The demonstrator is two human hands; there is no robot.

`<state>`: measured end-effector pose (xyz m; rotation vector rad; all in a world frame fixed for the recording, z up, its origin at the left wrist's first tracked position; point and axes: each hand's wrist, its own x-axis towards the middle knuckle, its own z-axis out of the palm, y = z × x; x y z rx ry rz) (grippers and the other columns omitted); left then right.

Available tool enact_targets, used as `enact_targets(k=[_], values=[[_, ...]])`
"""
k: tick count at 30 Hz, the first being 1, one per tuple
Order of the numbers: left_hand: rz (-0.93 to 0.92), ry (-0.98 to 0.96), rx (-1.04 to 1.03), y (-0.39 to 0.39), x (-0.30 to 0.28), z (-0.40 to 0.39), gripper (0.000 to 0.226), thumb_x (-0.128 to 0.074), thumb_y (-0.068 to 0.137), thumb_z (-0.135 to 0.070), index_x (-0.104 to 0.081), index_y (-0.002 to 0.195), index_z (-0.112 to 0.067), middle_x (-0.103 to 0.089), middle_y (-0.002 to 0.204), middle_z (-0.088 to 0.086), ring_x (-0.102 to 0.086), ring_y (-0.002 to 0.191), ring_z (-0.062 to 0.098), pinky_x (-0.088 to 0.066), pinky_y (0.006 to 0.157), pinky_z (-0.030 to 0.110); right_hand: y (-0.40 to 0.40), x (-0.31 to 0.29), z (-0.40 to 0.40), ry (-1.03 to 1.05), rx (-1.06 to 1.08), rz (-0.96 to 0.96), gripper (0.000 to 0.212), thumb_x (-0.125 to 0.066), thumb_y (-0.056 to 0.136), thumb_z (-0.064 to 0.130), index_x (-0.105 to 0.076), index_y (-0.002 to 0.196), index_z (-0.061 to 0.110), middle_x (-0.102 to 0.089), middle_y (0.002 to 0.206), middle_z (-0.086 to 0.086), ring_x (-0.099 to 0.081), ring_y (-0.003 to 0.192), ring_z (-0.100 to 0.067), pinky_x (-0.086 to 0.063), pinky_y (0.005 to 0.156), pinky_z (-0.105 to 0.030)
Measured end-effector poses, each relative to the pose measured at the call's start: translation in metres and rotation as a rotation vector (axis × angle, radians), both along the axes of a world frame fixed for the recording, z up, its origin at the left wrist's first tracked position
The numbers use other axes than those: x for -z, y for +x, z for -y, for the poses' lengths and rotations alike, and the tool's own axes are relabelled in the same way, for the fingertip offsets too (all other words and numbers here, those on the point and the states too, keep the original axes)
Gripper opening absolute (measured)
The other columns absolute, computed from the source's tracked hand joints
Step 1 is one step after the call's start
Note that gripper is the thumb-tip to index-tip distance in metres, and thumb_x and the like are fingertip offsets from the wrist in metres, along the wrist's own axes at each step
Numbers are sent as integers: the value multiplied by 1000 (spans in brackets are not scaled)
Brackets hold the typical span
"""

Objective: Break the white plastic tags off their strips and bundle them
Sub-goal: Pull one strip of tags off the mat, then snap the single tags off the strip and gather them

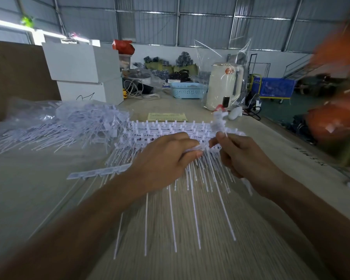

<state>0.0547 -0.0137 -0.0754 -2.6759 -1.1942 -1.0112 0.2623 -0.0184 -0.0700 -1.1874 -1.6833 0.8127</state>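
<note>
My left hand point(166, 158) grips a strip of white plastic tags point(190, 199) by its head bar, and the long thin tails hang down towards me over the table. My right hand point(245, 156) holds a small bunch of broken-off tags point(219, 122), whose heads stick up above my thumb and fingers. The two hands are close together, almost touching at the strip's right end. Several more tag strips point(170, 130) lie flat on the table behind my hands. A bare strip point(97, 172) lies to the left.
A big loose heap of white tags point(69, 126) on clear plastic lies at the left. Behind stand white boxes point(83, 71), a light blue basket point(188, 90), a cream kettle in plastic wrap point(223, 85) and a yellow paper point(167, 116). The table edge point(291, 150) runs along the right.
</note>
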Motion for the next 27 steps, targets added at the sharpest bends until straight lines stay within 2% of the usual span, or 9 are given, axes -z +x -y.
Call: enact_targets(k=[3, 5, 8, 12, 16, 20, 23, 25, 27], values=[[8, 15, -22, 1, 1, 0, 26, -56, 99, -36, -69, 106, -14, -65, 89, 1, -61, 81, 19, -50, 74, 42, -7, 2, 3, -209, -49, -73, 51, -54, 94, 58, -67, 79, 10, -35, 49, 6, -27, 42, -9, -24, 41, -22], [64, 4, -1, 1, 1, 0, 21, -63, 96, -35, -68, 106, -17, -70, 89, 0, -65, 80, 17, -52, 71, 40, -9, 3, 5, -268, -135, -98, 46, -61, 90, 57, -56, 66, 19, -30, 50, 6, -25, 42, -9, -23, 40, -20], [193, -68, 56, 3, 1, 2, 20, -70, 90, -35, -65, 105, -23, -73, 88, -7, -69, 80, 8, -55, 69, 34, -9, 3, 6, -312, -195, -154, 39, -67, 92, 44, -51, 64, 22, -26, 52, 7, -21, 42, -8, -20, 39, -18], [143, -137, 24, -7, 0, -2, 32, -68, 90, -46, -59, 119, -35, -72, 111, -10, -66, 98, 2, -55, 83, 29, -4, -2, 2, -363, -146, -296, 34, -65, 96, 32, -54, 65, 21, -28, 50, 9, -20, 41, -7, -20, 36, -18], [9, -73, -66, -16, 0, -3, 31, -65, 91, -49, -63, 118, -35, -74, 99, -7, -67, 76, 9, -57, 72, 38, -2, -1, 3, -388, -194, -300, 38, -61, 97, 36, -51, 64, 23, -24, 54, 8, -17, 43, -9, -19, 37, -18], [-152, 63, -62, -16, -2, -2, 38, -42, 102, -44, -64, 117, -16, -72, 103, 4, -67, 91, 23, -55, 76, 42, -6, 4, 6, -347, -251, -172, 37, -53, 100, 44, -40, 75, 21, -25, 56, 6, -19, 45, -10, -20, 39, -21], [-235, 65, -59, -17, -3, -2, 43, -34, 104, -40, -64, 119, -13, -69, 103, 3, -65, 92, 23, -54, 77, 42, -7, 2, 7, -116, -157, 100, 41, -47, 101, 46, -41, 75, 15, -41, 50, 9, -35, 42, -6, -31, 41, -20], [-243, 57, -42, -17, -3, -2, 39, -37, 103, -37, -65, 118, -14, -69, 100, 1, -64, 90, 22, -54, 75, 42, -8, 0, 7, 56, -96, 297, 38, -45, 101, 45, -46, 79, 14, -55, 57, 7, -48, 47, -5, -40, 48, -20], [-215, 45, -14, -17, -3, -3, 32, -42, 105, -34, -68, 112, -16, -70, 98, -2, -64, 87, 20, -54, 72, 41, -7, -1, 7, 178, -98, 408, 34, -42, 100, 44, -42, 81, 15, -53, 65, -7, -54, 61, -25, -46, 63, -40]])
